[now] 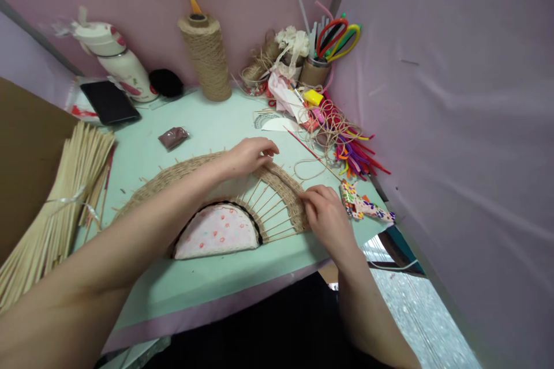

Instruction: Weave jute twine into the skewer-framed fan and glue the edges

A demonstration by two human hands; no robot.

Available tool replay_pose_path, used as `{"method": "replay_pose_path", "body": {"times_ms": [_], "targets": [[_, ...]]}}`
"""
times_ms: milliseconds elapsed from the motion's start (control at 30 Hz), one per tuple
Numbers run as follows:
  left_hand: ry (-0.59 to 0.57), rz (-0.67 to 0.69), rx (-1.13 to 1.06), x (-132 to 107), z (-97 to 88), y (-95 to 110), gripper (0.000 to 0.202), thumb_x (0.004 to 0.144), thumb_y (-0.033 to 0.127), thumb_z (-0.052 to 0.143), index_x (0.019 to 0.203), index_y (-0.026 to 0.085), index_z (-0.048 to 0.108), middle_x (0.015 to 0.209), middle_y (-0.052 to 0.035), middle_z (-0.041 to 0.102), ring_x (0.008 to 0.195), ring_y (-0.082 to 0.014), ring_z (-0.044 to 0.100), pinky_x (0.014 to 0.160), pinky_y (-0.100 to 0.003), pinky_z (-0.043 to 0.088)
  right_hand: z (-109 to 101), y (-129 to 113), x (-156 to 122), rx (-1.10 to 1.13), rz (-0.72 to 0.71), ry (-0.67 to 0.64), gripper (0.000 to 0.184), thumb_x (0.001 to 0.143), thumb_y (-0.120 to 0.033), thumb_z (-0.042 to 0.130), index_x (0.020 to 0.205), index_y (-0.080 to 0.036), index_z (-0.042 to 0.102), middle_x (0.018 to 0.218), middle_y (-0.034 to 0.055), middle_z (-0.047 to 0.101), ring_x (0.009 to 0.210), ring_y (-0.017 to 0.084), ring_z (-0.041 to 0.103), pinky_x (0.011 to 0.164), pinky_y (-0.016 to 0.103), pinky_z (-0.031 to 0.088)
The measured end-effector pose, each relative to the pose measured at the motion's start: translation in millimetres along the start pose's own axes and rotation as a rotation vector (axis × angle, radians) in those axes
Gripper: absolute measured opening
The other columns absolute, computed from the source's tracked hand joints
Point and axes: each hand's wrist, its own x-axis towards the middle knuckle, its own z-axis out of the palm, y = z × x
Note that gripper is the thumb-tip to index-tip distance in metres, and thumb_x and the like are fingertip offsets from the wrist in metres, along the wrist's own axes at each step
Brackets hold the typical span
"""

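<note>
At lower centre of frame: one woven half-round fan, flat on pale green tabletop. Left hand: fingers loosely curled over its upper rim; whether anything is held cannot be told. Right hand: fingers pinched narrow on its right rim. Right of frame: one floral-patterned glue gun. Upper centre: one twine cone.

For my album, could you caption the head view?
Left fingers and right fingers at a fan-shaped weave, twine spool behind.

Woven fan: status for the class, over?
Left hand at far side of woven fan; right hand at its right edge. Fan on table. Left forearm hides part of it; floral-patterned object beside right hand.
</note>
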Motion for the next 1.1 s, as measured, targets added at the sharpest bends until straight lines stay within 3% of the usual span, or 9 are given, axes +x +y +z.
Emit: {"method": "replay_pose_path", "body": {"times_ms": [100,233,367,533,733,833,900,1033,1100], "targets": [[0.109,-0.087,-0.031,-8,-25.8,-11,0.022,0.084,0.024,0.058,0.103,0.018,0.068,0.099,-0.0042,0.072,0.091,-0.018,0.065,0.088,-0.031,0.047,-2,-3,0,0.038,-0.008,0.086,0.03,0.088,-0.008,0.041,0.105,-0.017,0.065,0.099,0.0097,0.067,0.095,0.025,0.058,0.086,0.039,0.047],[0.254,-0.309,-0.034,-29,-69.1,-38,0.026,0.082,0.028,0.062,0.105,0.018,0.067,0.099,-0.0052,0.073,0.093,-0.0193,0.065,0.088,-0.032,0.048,-1,-6,1,0.101,0.037,0.157,0.025,0.091,-0.017,0.042,0.109,-0.018,0.058,0.101,0.0107,0.068,0.094,0.025,0.063,0.083,0.039,0.05],[0.357,-0.513,-0.002,-62,-106.9,-68,0.029,0.08,0.03,0.062,0.106,0.019,0.066,0.098,-0.0064,0.072,0.092,-0.0199,0.066,0.088,-0.033,0.049,6,-3,-3,0.124,0.069,0.113,0.022,0.091,-0.023,0.043,0.109,-0.02,0.055,0.098,0.0099,0.067,0.089,0.025,0.065,0.079,0.039,0.051],[0.439,-0.642,0.018,-98,-122.8,-81,0.029,0.079,0.031,0.061,0.104,0.016,0.067,0.097,-0.0083,0.073,0.09,-0.0214,0.067,0.087,-0.035,0.05,21,5,-12,0.07,0.133,0.076,0.037,0.087,-0.033,0.055,0.12,-0.018,0.048,0.102,0.0119,0.065,0.091,0.027,0.064,0.078,0.042,0.052],[0.424,-0.685,-0.003,-103,-108.0,-80,0.029,0.078,0.033,0.062,0.103,0.019,0.067,0.096,-0.0064,0.074,0.09,-0.0224,0.066,0.086,-0.035,0.051,20,3,-19,0.029,0.145,0.042,0.027,0.089,-0.026,0.052,0.114,-0.018,0.051,0.092,0.0092,0.065,0.086,0.026,0.062,0.075,0.04,0.051],[0.43,-0.624,0.018,-89,-85.8,-62,0.027,0.081,0.031,0.057,0.103,0.019,0.068,0.099,-0.0067,0.073,0.09,-0.0221,0.066,0.086,-0.035,0.051,16,0,-18,0.012,0.133,0.024,0.024,0.089,-0.019,0.047,0.112,-0.019,0.053,0.092,0.0084,0.066,0.086,0.025,0.062,0.076,0.04,0.051],[0.382,-0.467,0.04,-76,-61.2,-37,0.026,0.086,0.029,0.052,0.103,0.019,0.068,0.104,-0.0069,0.072,0.093,-0.0215,0.065,0.088,-0.034,0.051,14,-2,-18,0.0,0.118,0.021,0.021,0.089,-0.017,0.045,0.107,-0.019,0.056,0.093,0.0081,0.066,0.087,0.025,0.062,0.077,0.039,0.051],[0.009,0.103,0.077,-49,-0.4,24,0.03,0.091,0.016,0.045,0.109,0.019,0.069,0.113,-0.0082,0.068,0.107,-0.0208,0.059,0.096,-0.034,0.045,13,-3,-19,-0.029,0.06,0.013,0.02,0.09,-0.015,0.043,0.099,-0.02,0.06,0.092,0.0079,0.064,0.089,0.024,0.061,0.081,0.039,0.05],[-0.103,0.255,0.119,-39,23.9,46,0.029,0.094,0.016,0.046,0.114,0.02,0.068,0.115,-0.0078,0.066,0.109,-0.0218,0.057,0.093,-0.035,0.045,12,-3,-20,-0.029,0.048,0.023,0.022,0.091,-0.015,0.042,0.099,-0.021,0.062,0.093,0.008,0.063,0.089,0.024,0.061,0.082,0.039,0.051]]}}
